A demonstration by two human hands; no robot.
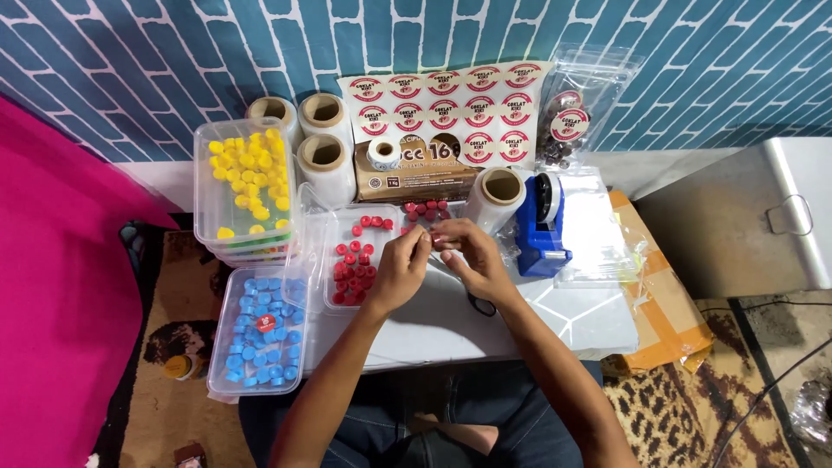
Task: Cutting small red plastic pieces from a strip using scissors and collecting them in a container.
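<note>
My left hand [400,267] and my right hand [468,256] meet over the middle of a small white table [555,316]. Their fingertips pinch together around a small red cap [431,237]. Just under and left of my left hand sits a clear tray of several red caps [351,264]. More red caps [425,210] lie in a group right behind my hands.
A clear tub of blue caps [260,334] sits front left, stacked tubs of yellow caps [247,178] behind it. Rolls of clear film [325,130], a sticker sheet [451,108], a brown box [416,178], a blue tape dispenser [542,225] and a metal case [745,217] surround the table.
</note>
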